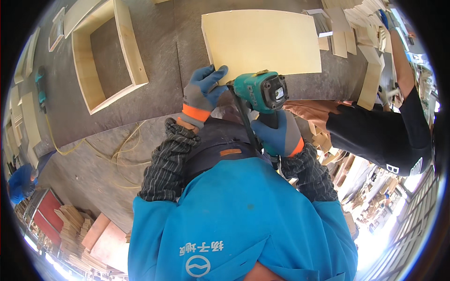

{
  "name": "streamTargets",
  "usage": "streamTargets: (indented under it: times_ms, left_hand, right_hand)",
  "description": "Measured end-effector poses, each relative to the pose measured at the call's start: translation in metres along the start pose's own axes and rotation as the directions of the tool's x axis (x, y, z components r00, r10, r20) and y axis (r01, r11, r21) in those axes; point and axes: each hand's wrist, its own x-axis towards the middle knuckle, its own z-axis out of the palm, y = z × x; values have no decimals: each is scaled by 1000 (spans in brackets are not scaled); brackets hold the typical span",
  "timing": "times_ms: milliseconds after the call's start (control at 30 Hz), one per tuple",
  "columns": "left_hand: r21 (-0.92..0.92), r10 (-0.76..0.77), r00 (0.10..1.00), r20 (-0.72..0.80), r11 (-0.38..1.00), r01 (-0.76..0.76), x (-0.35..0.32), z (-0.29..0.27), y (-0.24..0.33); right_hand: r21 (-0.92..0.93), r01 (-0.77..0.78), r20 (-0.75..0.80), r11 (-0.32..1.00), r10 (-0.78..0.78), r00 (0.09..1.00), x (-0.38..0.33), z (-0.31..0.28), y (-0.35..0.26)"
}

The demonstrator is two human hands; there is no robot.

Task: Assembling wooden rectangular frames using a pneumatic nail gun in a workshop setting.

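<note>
A pale wooden box [262,42] with a flat, smooth panel on top lies at the near side of the dark work table. My left hand [202,89], in a blue and grey glove with an orange cuff, grips its near left corner. In my right hand [277,133], gloved alike, is a teal and black nail gun [255,91], held by its handle. The gun's nose is close to the box's near edge, right of my left fingers; whether it touches is hidden. The gun's long dark magazine slants down toward my waist.
An open wooden frame [123,42] stands on the table [161,61] to the left. Beyond it lies another teal tool [41,89] with a yellow hose [63,152]. Wood pieces [344,33] are heaped at far right. A co-worker in black [375,136] stands close on the right.
</note>
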Motion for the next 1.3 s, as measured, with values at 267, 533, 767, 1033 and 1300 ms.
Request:
streamTargets:
  times_ms: [267,533,767,1033,1300]
  left_hand:
    - [-46,13,1000,2,999,-13,-1,6,-5]
    - [-39,0,1000,11,999,0,-1,7,-5]
    - [-78,-27,999,-23,997,26,-1,11,-1]
    - [-85,-35,999,-24,996,33,-2,12,-1]
    - [-94,-19,998,-63,996,13,-3,17,-4]
  right_hand:
    - [-60,-12,-56,998,9,998,8,5,0]
    - [-33,-5,-60,999,3,998,6,5,3]
    - [-14,24,-114,1000,-25,993,-3,-13,10]
    - [82,13,-178,997,2,984,-3,-29,26]
    - [49,79,-159,996,-70,985,-1,-32,33]
